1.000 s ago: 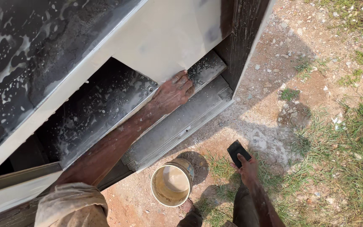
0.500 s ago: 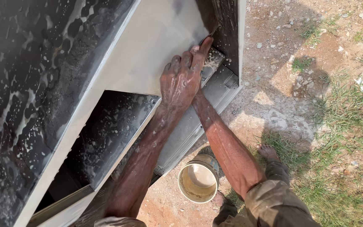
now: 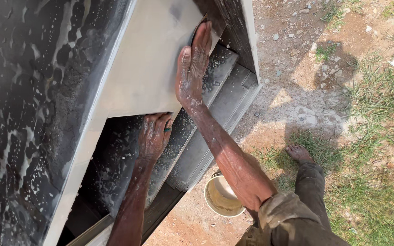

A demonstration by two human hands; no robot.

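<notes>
My right hand (image 3: 191, 68) lies flat, fingers together, against the right edge of a pale grey panel (image 3: 147, 68) on a soapy black vehicle body (image 3: 33, 91). A small dark bit shows at its fingertips; anything under the palm is hidden. My left hand (image 3: 153, 136) is lower, with its fingers curled around the panel's bottom edge above the wet, foam-speckled steps (image 3: 206, 118). A small greenish thing sits between its fingers. Both forearms reach up from the bottom of the view.
A round pale bucket (image 3: 222, 198) with murky liquid stands on the bare dirt beside the lowest step. My bare foot (image 3: 299, 152) rests on the ground to the right. Grass patches (image 3: 379, 191) and small stones lie further right.
My right hand, which held a black pad near the ground, has come up onto the panel's edge. My left hand has dropped from the steps and panel face to the panel's bottom edge.
</notes>
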